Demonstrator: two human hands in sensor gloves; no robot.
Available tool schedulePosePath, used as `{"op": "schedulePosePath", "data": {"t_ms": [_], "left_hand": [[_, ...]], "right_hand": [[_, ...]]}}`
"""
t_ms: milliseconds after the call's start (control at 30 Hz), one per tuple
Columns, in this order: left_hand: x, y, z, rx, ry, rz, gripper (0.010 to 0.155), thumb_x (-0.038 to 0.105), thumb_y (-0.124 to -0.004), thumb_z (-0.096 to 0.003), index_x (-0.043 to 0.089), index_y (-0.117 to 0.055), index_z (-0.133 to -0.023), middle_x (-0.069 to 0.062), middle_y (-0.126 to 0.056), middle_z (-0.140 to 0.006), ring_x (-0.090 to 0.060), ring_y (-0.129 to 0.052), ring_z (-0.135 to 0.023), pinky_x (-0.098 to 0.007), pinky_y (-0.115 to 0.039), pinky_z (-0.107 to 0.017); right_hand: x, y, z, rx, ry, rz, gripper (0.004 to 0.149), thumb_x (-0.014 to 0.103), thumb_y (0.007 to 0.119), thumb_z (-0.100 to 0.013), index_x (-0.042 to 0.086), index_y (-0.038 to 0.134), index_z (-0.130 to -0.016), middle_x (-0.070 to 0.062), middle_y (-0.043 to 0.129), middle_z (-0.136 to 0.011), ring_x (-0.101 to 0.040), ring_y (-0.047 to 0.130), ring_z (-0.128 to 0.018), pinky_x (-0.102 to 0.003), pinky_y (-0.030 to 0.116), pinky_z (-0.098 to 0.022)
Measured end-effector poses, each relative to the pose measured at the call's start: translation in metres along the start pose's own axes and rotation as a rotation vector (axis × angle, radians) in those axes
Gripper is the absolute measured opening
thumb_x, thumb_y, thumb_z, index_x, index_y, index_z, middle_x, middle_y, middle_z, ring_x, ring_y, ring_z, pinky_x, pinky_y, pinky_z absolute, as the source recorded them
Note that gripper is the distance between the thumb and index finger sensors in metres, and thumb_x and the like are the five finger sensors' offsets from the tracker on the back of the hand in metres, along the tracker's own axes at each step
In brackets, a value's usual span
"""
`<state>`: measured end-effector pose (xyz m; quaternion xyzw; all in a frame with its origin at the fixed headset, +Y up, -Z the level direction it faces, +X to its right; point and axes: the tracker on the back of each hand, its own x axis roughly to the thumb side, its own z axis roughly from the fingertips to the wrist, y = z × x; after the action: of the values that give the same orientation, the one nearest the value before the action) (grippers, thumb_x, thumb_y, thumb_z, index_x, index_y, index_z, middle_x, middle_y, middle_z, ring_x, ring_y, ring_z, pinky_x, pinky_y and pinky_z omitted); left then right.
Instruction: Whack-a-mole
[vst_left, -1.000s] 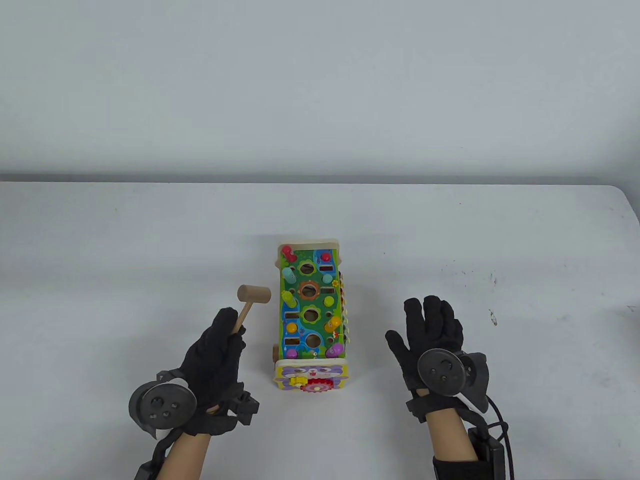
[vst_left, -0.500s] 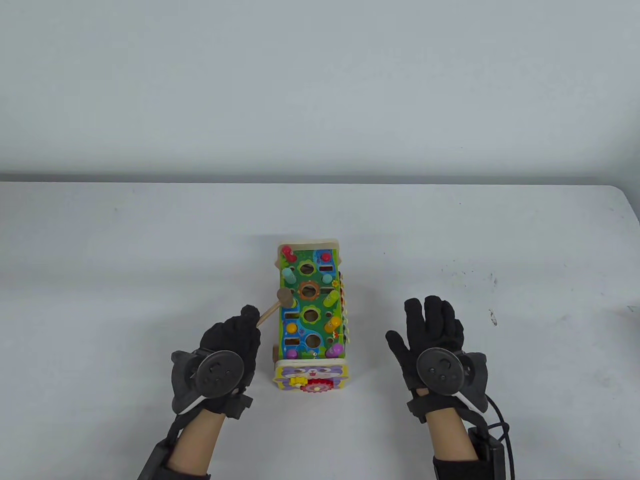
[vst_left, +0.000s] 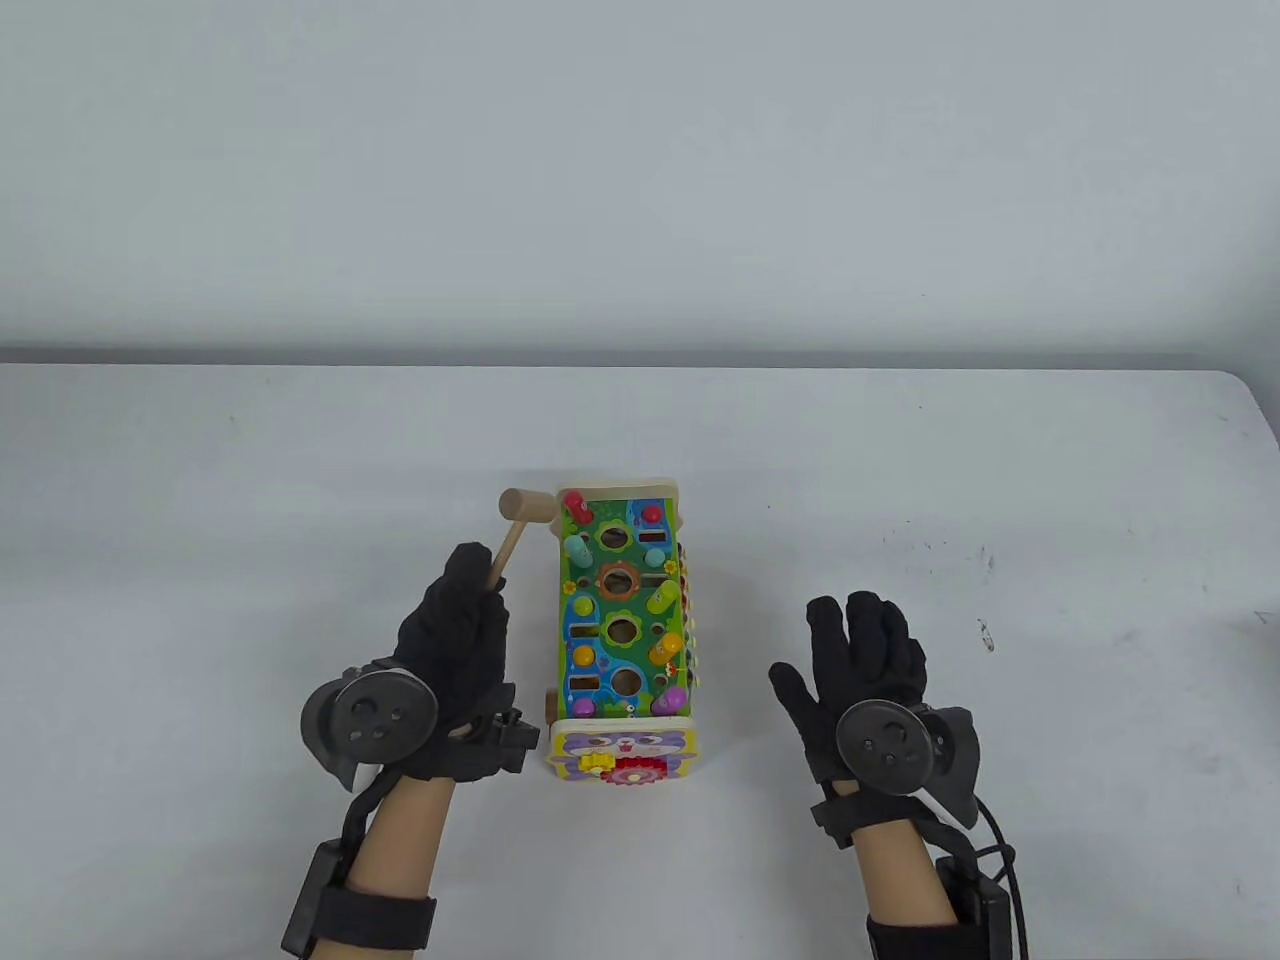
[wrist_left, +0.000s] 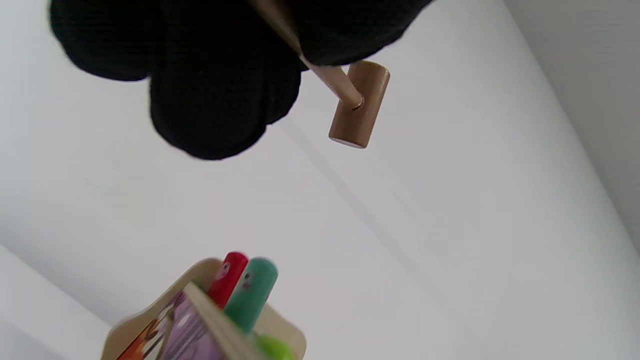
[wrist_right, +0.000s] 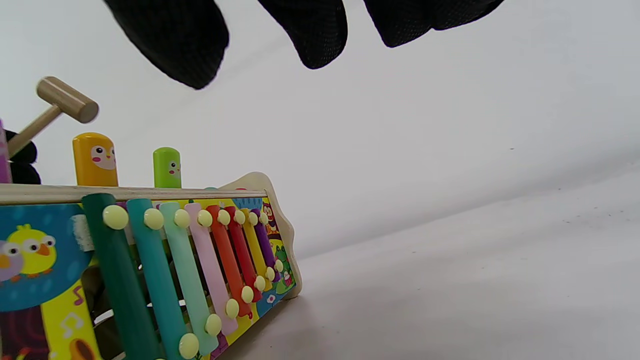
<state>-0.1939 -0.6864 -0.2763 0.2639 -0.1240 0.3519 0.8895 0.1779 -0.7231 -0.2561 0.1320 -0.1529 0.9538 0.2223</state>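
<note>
A colourful wooden whack-a-mole toy (vst_left: 620, 630) stands mid-table, with coloured pegs standing up along both long sides. My left hand (vst_left: 455, 640) grips the handle of a small wooden hammer (vst_left: 524, 520), whose head is raised beside the toy's far left corner. In the left wrist view the hammer (wrist_left: 357, 105) hangs above the table, with a red peg (wrist_left: 227, 277) and a teal peg (wrist_left: 250, 292) below. My right hand (vst_left: 860, 665) rests flat and open on the table to the right of the toy, holding nothing. The right wrist view shows the toy's xylophone side (wrist_right: 190, 260), a yellow peg (wrist_right: 95, 160) and a green peg (wrist_right: 166, 167).
The white table (vst_left: 200, 500) runs to a rounded right edge (vst_left: 1262, 410). Small dark specks (vst_left: 985, 630) lie right of my right hand. A grey wall stands behind the table.
My left hand lifted the hammer off the toy's left side and moved it up toward the far left corner. The yellow-green peg it struck is now lower. My right hand stayed still.
</note>
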Motion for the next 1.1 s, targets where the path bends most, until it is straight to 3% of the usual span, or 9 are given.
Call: {"op": "schedulePosePath", "data": {"t_ms": [133, 167, 233, 367, 533, 767, 933, 1000, 1100], "left_hand": [[-0.001, -0.021, -0.009, -0.288, 0.082, -0.22, 0.054, 0.02, -0.067, -0.0537, 0.003, -0.058, -0.104, -0.026, -0.082, -0.081, -0.036, -0.096, -0.05, -0.066, -0.068, -0.057], [0.001, -0.023, -0.011, -0.303, 0.08, -0.242, 0.053, 0.019, -0.068, -0.0534, 0.002, -0.061, -0.103, -0.026, -0.083, -0.08, -0.037, -0.096, -0.049, -0.066, -0.068, -0.057], [0.003, -0.02, -0.013, -0.263, 0.076, -0.273, 0.053, 0.02, -0.067, -0.0536, 0.003, -0.06, -0.104, -0.024, -0.083, -0.081, -0.035, -0.097, -0.05, -0.065, -0.068, -0.058], [0.003, 0.001, -0.016, -0.008, 0.055, -0.059, 0.054, 0.021, -0.066, -0.0537, 0.003, -0.058, -0.103, -0.024, -0.082, -0.082, -0.035, -0.097, -0.051, -0.065, -0.068, -0.058], [-0.005, 0.01, -0.02, 0.099, 0.094, 0.182, 0.054, 0.021, -0.066, -0.0546, 0.004, -0.054, -0.105, -0.022, -0.079, -0.085, -0.034, -0.095, -0.055, -0.066, -0.066, -0.06], [-0.012, -0.01, -0.032, 0.008, 0.134, 0.104, 0.054, 0.021, -0.067, -0.0544, 0.004, -0.055, -0.104, -0.024, -0.079, -0.084, -0.035, -0.095, -0.055, -0.066, -0.066, -0.059], [-0.015, -0.03, -0.041, -0.273, 0.181, -0.193, 0.053, 0.02, -0.069, -0.0533, 0.004, -0.061, -0.103, -0.025, -0.084, -0.08, -0.037, -0.097, -0.051, -0.066, -0.068, -0.057], [-0.014, -0.029, -0.041, -0.249, 0.156, -0.242, 0.053, 0.02, -0.069, -0.0532, 0.003, -0.062, -0.103, -0.025, -0.084, -0.08, -0.035, -0.097, -0.05, -0.066, -0.069, -0.057], [-0.015, -0.02, -0.035, -0.104, 0.139, -0.091, 0.053, 0.02, -0.068, -0.0534, 0.004, -0.061, -0.103, -0.024, -0.083, -0.081, -0.036, -0.097, -0.05, -0.066, -0.068, -0.058]], "right_hand": [[-0.001, 0.001, 0.0, 0.019, 0.007, -0.002, 0.069, 0.043, 0.064, -0.06, -0.003, 0.049, -0.109, -0.041, 0.036, -0.108, -0.069, 0.037, -0.094, -0.079, 0.031, -0.056], [-0.001, 0.001, 0.0, 0.029, 0.016, -0.004, 0.069, 0.043, 0.064, -0.06, -0.003, 0.049, -0.109, -0.041, 0.036, -0.108, -0.07, 0.037, -0.093, -0.079, 0.031, -0.056], [-0.002, 0.002, -0.001, 0.037, 0.022, -0.008, 0.069, 0.043, 0.064, -0.06, -0.003, 0.048, -0.109, -0.041, 0.035, -0.108, -0.07, 0.037, -0.094, -0.079, 0.031, -0.056], [-0.001, -0.001, 0.0, 0.019, 0.019, -0.015, 0.069, 0.044, 0.064, -0.06, -0.003, 0.048, -0.109, -0.041, 0.035, -0.108, -0.069, 0.036, -0.094, -0.079, 0.031, -0.056], [0.0, -0.002, 0.0, 0.01, 0.012, -0.026, 0.069, 0.044, 0.063, -0.06, -0.003, 0.048, -0.109, -0.041, 0.035, -0.108, -0.069, 0.036, -0.094, -0.079, 0.031, -0.056], [0.005, -0.003, 0.001, 0.003, -0.003, -0.028, 0.07, 0.044, 0.063, -0.06, -0.003, 0.048, -0.109, -0.041, 0.035, -0.108, -0.069, 0.036, -0.094, -0.079, 0.031, -0.056], [0.004, -0.001, 0.0, 0.028, 0.009, -0.026, 0.07, 0.044, 0.063, -0.06, -0.003, 0.048, -0.109, -0.041, 0.035, -0.108, -0.069, 0.036, -0.094, -0.079, 0.031, -0.056], [0.003, -0.001, 0.0, 0.036, 0.016, -0.029, 0.07, 0.044, 0.063, -0.06, -0.004, 0.048, -0.109, -0.041, 0.034, -0.108, -0.07, 0.036, -0.094, -0.079, 0.031, -0.056], [0.003, -0.002, 0.0, 0.029, 0.016, -0.03, 0.07, 0.044, 0.063, -0.06, -0.003, 0.048, -0.109, -0.041, 0.035, -0.108, -0.069, 0.036, -0.094, -0.079, 0.031, -0.056]]}}
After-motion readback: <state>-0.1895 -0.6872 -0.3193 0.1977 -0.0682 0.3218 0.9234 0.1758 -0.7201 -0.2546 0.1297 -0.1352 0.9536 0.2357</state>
